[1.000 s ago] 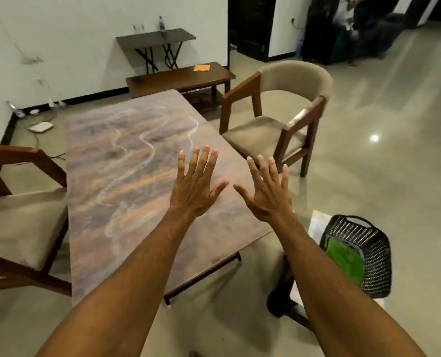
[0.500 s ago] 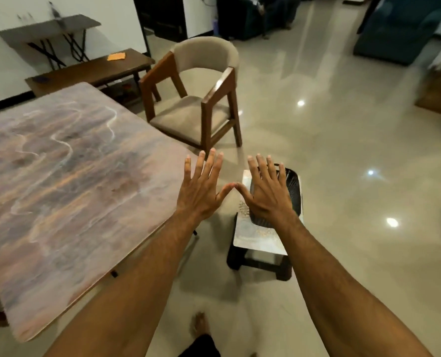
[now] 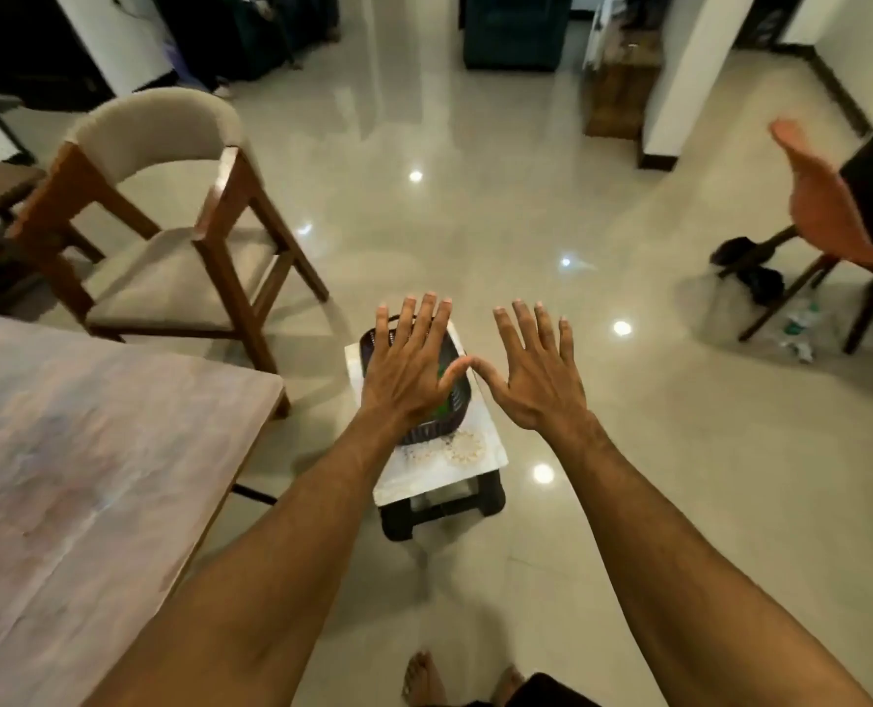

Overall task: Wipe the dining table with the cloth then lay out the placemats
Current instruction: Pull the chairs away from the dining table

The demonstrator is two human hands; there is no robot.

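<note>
Two bare hands, the left hand (image 3: pixel 409 369) and right hand (image 3: pixel 536 375), hang flat and spread, thumb tips nearly meeting, holding nothing. The dining table (image 3: pixel 92 477) lies at 9 o'clock. Under the hands at 12 o'clock a dark basket (image 3: pixel 455 405) sits on a low stool (image 3: pixel 444 507). The scrap of green inside is likely the cloth (image 3: pixel 443 411): soft, light and limp, I'd say, best pinched at a bunched fold. A chair (image 3: pixel 169 247) stands at 11.
</note>
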